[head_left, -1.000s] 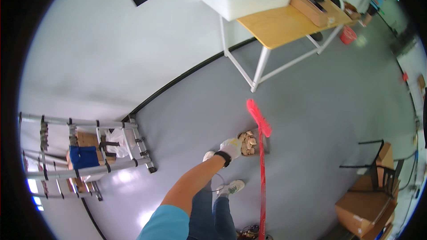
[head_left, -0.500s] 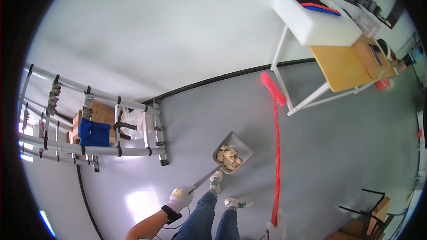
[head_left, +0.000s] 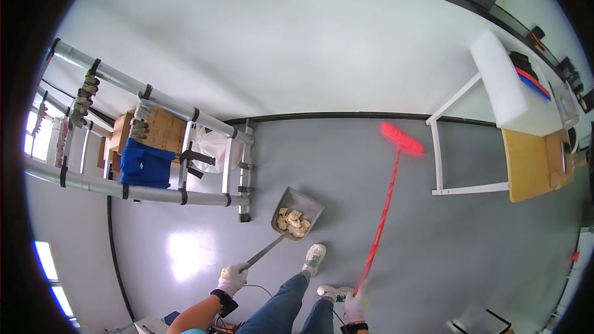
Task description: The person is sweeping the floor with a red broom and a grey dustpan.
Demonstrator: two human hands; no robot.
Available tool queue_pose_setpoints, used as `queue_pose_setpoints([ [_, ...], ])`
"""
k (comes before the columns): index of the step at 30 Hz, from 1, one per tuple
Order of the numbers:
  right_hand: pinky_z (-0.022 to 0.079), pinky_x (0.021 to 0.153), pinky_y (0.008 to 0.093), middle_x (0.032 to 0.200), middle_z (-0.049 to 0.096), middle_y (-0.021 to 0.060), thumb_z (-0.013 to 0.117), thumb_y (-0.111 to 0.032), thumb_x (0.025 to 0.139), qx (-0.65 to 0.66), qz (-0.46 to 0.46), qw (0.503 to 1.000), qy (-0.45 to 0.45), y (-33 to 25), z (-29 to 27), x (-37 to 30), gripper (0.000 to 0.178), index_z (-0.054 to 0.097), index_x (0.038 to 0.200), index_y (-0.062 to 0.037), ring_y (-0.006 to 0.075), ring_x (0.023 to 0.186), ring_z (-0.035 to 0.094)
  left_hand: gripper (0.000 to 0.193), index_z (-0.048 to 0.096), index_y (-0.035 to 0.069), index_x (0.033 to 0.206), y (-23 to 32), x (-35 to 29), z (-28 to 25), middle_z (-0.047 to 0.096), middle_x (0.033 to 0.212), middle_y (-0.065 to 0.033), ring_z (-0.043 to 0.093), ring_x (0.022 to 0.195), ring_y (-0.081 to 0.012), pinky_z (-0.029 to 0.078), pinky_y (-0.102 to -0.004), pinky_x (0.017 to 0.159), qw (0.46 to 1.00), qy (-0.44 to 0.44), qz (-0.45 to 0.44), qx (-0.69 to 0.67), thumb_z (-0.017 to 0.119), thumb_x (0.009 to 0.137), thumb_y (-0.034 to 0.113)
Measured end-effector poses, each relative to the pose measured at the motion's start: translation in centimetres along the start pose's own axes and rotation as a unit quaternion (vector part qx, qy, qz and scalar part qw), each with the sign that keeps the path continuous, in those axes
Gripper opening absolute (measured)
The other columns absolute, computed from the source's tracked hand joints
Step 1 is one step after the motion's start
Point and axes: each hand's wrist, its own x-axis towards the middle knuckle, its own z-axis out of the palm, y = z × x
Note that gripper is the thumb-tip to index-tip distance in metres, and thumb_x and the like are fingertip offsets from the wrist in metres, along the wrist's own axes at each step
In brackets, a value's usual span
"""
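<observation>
My left hand (head_left: 232, 277), in a white glove, is closed round the handle of a grey dustpan (head_left: 312, 203). Several crumpled beige lumps (head_left: 294, 223) lie inside the pan, which is near the floor ahead of my feet; whether it touches the floor I cannot tell. In my right hand (head_left: 356, 307), also gloved in white, is the upper end of a red broom (head_left: 385, 210). Its long handle slants away from me, and its red bristle head (head_left: 402, 139) reaches near the foot of the far wall, left of the white-legged table. The broom head is slightly blurred.
A telescopic ladder (head_left: 148, 195) lies at the left, with a blue cloth (head_left: 146, 164) hung on it and cardboard boxes (head_left: 162, 133) behind. At the right stands a table (head_left: 436, 154) with a white foam block (head_left: 504, 89). Black chair-like legs (head_left: 495, 318) show at the lower right.
My view has turned right to left across the room, so the table sits farther right. The broom head has swung to a crosswise angle, and the dustpan stays in my left hand.
</observation>
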Motion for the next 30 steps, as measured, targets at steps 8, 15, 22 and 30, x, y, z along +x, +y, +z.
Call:
queue_pose_setpoints([
  [8,0.044,0.054,0.0372,0.079,0.054,0.0223,0.044,-0.018,0.078,-0.1,-0.325,0.933,0.115,-3.9,0.8,-3.8,0.045,0.033,0.121,-0.0085,0.0336,0.065,0.054,0.024,0.06,0.008,0.092,-1.2,1.8,-3.2,0.06,0.064,-0.0105,0.059,0.053,-0.0159,0.047,-0.0262,0.054,0.997,0.005,-0.06,-0.041,0.049,0.071,0.014],
  [15,0.042,0.047,0.0439,0.058,0.053,0.0182,0.05,-0.016,0.072,-0.132,-0.214,0.941,-0.225,-8.8,1.5,-3.2,0.064,0.018,0.127,-0.0101,0.0359,0.051,0.052,0.025,0.06,0.009,0.093,-5.8,0.0,-2.7,0.059,0.062,-0.0106,0.059,0.052,-0.0165,0.047,-0.0264,0.054,0.992,0.018,-0.104,-0.069,0.048,0.071,0.014],
  [22,0.042,0.051,0.0467,0.059,0.054,0.0179,0.05,-0.022,0.072,-0.213,-0.2,0.933,-0.211,-5.2,3.2,-2.9,0.062,0.021,0.127,-0.0163,0.0365,0.054,0.052,0.024,0.061,0.009,0.091,-9.1,-4.4,-1.2,0.059,0.062,-0.0112,0.059,0.051,-0.0159,0.047,-0.0264,0.053,0.988,0.035,-0.118,-0.097,0.048,0.071,0.013],
  [30,0.042,0.056,0.0458,0.064,0.054,0.0179,0.047,-0.022,0.076,-0.265,-0.078,0.938,-0.21,14.8,-5.6,-12.5,0.063,0.012,0.128,-0.031,0.0371,0.06,0.053,0.025,0.06,0.004,0.09,-15.3,-8.7,0.6,0.06,0.064,-0.0107,0.06,0.05,-0.0163,0.047,-0.0244,0.051,0.977,0.064,-0.132,-0.152,0.047,0.07,0.009],
])
